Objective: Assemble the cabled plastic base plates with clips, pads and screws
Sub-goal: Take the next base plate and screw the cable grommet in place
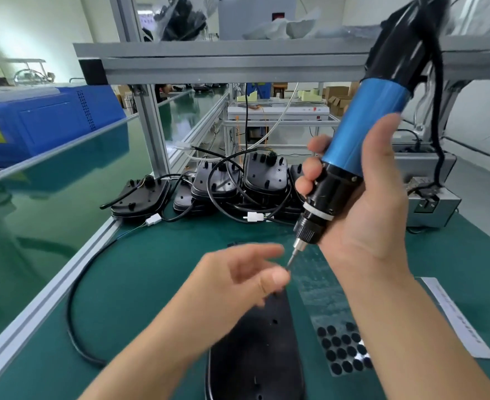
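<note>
Right hand (365, 203) gripping electric screwdriver (362, 134), left hand (238, 281) pinching at its bit tip (291, 262), too blurry to see what. Base plate (255, 350) flat on near mat (140, 272), pad sheet (342, 350) just right.

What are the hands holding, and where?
The right hand grips the electric screwdriver around its blue-and-black body. The left hand pinches at its bit tip; any screw is too blurred to tell.

A base plate (255, 350) lies on the mat (151, 272) at six o'clock, with a sheet of pads (343, 352) just right of it. Stacked cabled plates (238, 180) sit behind at twelve o'clock, a control box (431, 209) at two o'clock.
</note>
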